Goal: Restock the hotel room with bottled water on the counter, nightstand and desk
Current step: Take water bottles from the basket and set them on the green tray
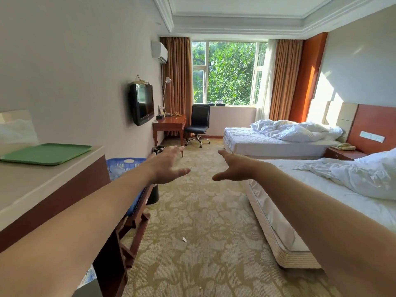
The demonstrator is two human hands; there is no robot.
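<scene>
Both my arms reach forward over the carpet. My left hand (169,166) is open with fingers spread and holds nothing. My right hand (233,168) is also open and empty. On my left runs the pale counter (42,185) with a green tray (46,153) on it. Behind my left forearm a blue basket (126,165) sits on a wooden rack, with clear plastic showing inside it. The wooden desk (171,123) stands far ahead by the window. A nightstand (342,154) with a telephone sits between the two beds. Part of a plastic-wrapped pack (89,277) shows at the bottom left.
Two unmade beds (278,144) line the right side, the nearer one close to my right arm. A black office chair (198,125) stands by the desk, a wall television (142,103) hangs at left, and a black bin (154,194) sits past the rack. Patterned carpet runs down the middle.
</scene>
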